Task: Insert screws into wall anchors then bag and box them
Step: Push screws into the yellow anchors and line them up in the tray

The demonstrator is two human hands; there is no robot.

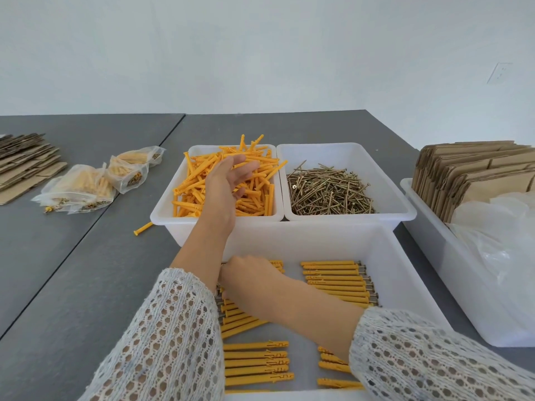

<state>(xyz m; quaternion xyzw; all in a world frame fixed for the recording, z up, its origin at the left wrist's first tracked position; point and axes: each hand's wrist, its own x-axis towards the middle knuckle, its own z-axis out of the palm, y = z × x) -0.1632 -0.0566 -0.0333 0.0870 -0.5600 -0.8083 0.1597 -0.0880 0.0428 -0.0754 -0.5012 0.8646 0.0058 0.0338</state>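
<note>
Grey table (pixel 86 270) against white wall (pixel 260 53)

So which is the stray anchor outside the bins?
Find the white bin of loose orange anchors at the table's centre. Just off its front left corner, one orange anchor lies alone on the grey tabletop, the only one neither binned nor bagged.
</note>
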